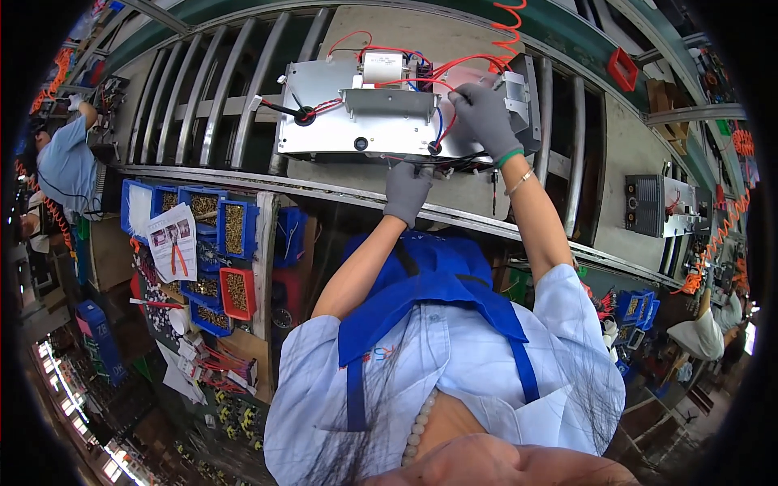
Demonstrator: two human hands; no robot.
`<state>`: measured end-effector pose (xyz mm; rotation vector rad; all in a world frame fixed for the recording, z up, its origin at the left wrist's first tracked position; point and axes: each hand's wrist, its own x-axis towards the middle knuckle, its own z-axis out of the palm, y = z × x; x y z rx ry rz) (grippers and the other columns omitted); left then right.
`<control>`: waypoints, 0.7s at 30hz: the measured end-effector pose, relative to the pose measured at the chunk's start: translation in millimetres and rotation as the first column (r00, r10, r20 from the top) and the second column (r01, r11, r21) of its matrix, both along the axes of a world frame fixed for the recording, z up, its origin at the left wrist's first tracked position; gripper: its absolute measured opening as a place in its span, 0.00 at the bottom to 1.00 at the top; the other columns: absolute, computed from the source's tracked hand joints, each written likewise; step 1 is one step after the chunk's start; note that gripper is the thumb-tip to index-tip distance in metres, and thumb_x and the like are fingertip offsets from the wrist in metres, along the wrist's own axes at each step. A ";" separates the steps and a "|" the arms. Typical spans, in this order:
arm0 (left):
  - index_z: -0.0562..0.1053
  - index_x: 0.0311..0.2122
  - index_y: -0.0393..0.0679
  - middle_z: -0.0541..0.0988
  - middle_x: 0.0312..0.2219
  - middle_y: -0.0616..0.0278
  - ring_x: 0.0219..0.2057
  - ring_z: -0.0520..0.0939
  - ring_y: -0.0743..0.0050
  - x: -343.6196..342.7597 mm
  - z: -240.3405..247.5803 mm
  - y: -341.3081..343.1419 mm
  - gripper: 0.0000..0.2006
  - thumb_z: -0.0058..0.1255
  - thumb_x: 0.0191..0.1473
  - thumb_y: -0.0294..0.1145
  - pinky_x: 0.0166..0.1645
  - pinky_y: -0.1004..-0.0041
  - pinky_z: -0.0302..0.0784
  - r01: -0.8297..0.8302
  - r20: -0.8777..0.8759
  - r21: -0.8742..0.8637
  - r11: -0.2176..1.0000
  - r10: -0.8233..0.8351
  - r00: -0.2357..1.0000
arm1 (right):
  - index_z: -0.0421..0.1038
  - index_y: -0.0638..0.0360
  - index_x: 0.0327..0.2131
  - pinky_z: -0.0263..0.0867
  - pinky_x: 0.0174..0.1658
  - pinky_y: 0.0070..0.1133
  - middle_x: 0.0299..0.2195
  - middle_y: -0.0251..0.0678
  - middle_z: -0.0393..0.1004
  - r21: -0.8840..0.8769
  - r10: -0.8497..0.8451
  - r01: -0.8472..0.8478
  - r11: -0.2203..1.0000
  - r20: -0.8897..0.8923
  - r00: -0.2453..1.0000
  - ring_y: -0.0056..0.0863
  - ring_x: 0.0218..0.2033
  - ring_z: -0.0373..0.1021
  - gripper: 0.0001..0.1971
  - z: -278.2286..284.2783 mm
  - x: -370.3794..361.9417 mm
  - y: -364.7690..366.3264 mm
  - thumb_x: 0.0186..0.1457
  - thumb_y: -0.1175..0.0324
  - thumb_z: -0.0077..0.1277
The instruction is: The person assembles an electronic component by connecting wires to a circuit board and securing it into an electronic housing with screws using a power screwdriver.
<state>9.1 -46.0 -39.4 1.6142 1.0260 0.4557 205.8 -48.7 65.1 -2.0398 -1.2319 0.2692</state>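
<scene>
A silver metal chassis (pixel 324 134) lies on the roller line, carrying a white cylindrical capacitor (pixel 383 68), an upright metal bracket (pixel 389 105) and red, blue and black wires. Over its right part reaches my right hand (pixel 489 121) in a grey glove, fingers closed at the end of a red wire (pixel 433 82). My left hand (pixel 408 193), also gloved, is at the chassis's near edge with fingers curled beside thin dark wires; its fingertips are partly hidden, so what they hold is unclear. A black-sleeved cable (pixel 279 108) sticks out at the left.
Blue bins (pixel 235 229) of small brass-coloured parts and a red bin (pixel 237 293) stand at the left, with a paper sheet (pixel 172 243) and red-handled pliers (pixel 178 261). Another unit (pixel 648 205) sits farther right on the line. Co-workers are at both sides. A coiled red hose (pixel 508 28) hangs above.
</scene>
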 end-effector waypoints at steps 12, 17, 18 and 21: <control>0.74 0.38 0.44 0.78 0.27 0.47 0.30 0.79 0.43 -19.6 -25.6 -25.5 0.13 0.45 0.58 0.42 0.35 0.50 0.71 0.297 -0.406 0.346 0.890 -0.143 0.903 | 0.76 0.68 0.35 0.67 0.26 0.20 0.21 0.35 0.76 -0.025 0.059 -0.068 0.997 -0.258 0.964 0.16 0.22 0.70 0.12 -15.8 -23.9 -25.5 0.55 0.66 0.54; 0.73 0.39 0.38 0.79 0.23 0.53 0.26 0.82 0.62 -18.5 -20.1 -35.2 0.15 0.43 0.61 0.41 0.34 0.66 0.75 0.315 -0.070 -0.027 0.949 -0.316 0.946 | 0.75 0.61 0.30 0.69 0.30 0.29 0.25 0.42 0.76 0.005 0.033 -0.033 0.999 -0.155 0.987 0.35 0.25 0.74 0.12 -19.8 -45.5 -65.2 0.53 0.61 0.52; 0.73 0.39 0.38 0.79 0.22 0.53 0.26 0.81 0.66 -17.3 -23.7 -33.5 0.16 0.43 0.61 0.41 0.34 0.68 0.76 0.339 -0.070 -0.012 0.941 -0.339 0.938 | 0.74 0.60 0.30 0.69 0.29 0.30 0.25 0.41 0.76 -0.038 0.107 -0.104 0.994 0.104 0.989 0.37 0.25 0.74 0.12 -22.2 -51.0 -78.3 0.54 0.61 0.52; 0.72 0.42 0.40 0.80 0.27 0.51 0.29 0.82 0.56 -22.0 -39.6 -17.1 0.12 0.47 0.58 0.37 0.35 0.62 0.75 0.310 -0.091 0.161 0.937 -0.298 0.950 | 0.72 0.58 0.36 0.69 0.28 0.31 0.25 0.40 0.74 -0.214 0.259 -0.201 0.956 0.288 0.922 0.39 0.25 0.74 0.11 -9.6 -61.0 -102.8 0.54 0.62 0.49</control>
